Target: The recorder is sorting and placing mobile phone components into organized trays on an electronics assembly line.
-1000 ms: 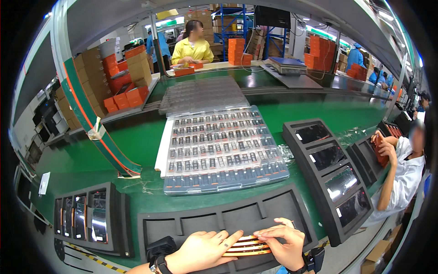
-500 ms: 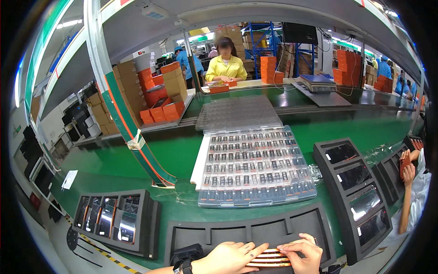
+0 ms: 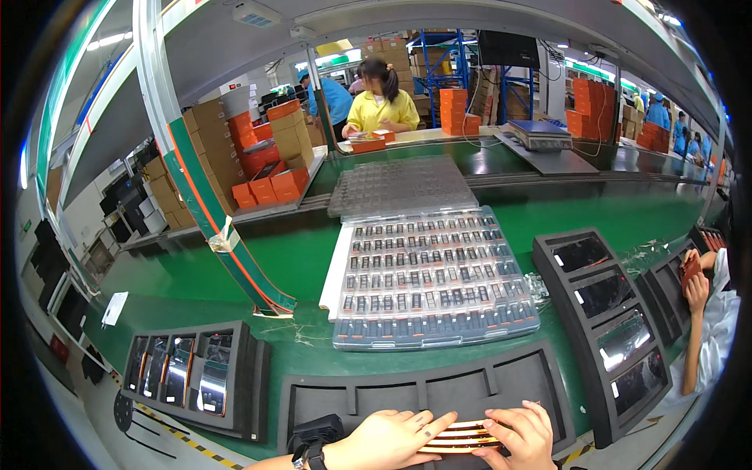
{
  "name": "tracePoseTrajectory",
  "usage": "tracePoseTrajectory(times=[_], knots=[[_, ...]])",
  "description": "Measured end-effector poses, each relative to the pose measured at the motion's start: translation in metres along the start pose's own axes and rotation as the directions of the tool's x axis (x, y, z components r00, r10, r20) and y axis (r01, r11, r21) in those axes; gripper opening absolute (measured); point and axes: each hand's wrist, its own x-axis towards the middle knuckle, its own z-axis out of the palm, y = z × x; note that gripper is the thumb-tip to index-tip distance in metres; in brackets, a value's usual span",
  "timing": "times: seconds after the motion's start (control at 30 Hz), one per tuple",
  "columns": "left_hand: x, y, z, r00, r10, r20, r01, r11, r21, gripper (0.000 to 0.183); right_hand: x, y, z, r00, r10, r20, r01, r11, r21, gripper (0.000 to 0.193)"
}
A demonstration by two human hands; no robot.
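Observation:
Several thin phones (image 3: 462,437) with shiny orange-gold edges lie side by side, seen edge-on, over the front of a black foam tray (image 3: 407,384). My left hand (image 3: 392,440) comes in from the left and holds their left ends, its fingers reaching over the top. On their right ends, the bent fingers and thumb of my right hand (image 3: 521,435) grip from above and below. The faces of these phones are hidden. Behind the tray stands a clear plastic tray (image 3: 435,341) with rows of small dark parts.
Foam trays with dark-screened phones stand at left (image 3: 241,376) and right (image 3: 540,258). A green-and-orange-taped post (image 3: 196,184) rises at left. A co-worker's hands (image 3: 693,286) hold a reddish-brown object at right. Opposite, a person in yellow (image 3: 381,110) works beside orange boxes (image 3: 453,110).
My right hand's fingers have shifted and spread along the phones' right ends. My left hand stays on the left ends. The person in yellow has turned their head aside.

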Motion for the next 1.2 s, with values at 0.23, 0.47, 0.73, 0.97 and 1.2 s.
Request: tracePoseTrajectory(times=[0.23,0.47,0.73,0.97,1.2], knots=[[0.004,0.001,-0.001,1.000,-0.003,0.001,0.003,0.999,-0.032,0.074,-0.006,0.004,-0.003,0.998,0.042,0.044,-0.043,0.998,0.037,0.042],[-0.001,-0.011,0.014,1.000,-0.005,0.014,0.005,1.000,0.009,0.072,-0.001,0.005,0.011,0.995,0.101,-0.021,-0.097,0.988,0.119,0.036],[0.005,-0.008,0.011,0.999,0.012,0.038,-0.014,0.998,0.057,0.070,-0.004,0.003,0.015,0.981,0.191,-0.023,-0.187,0.975,0.117,0.020],[0.012,-0.004,0.010,1.000,0.014,0.022,-0.015,0.998,0.068,0.067,-0.001,0.000,0.011,0.986,0.165,0.005,-0.165,0.984,0.062,0.027],[0.006,0.006,-0.004,0.997,-0.071,0.010,0.072,0.995,-0.069,0.073,-0.011,0.035,-0.016,0.941,0.259,-0.219,-0.310,0.917,-0.249,0.012]])
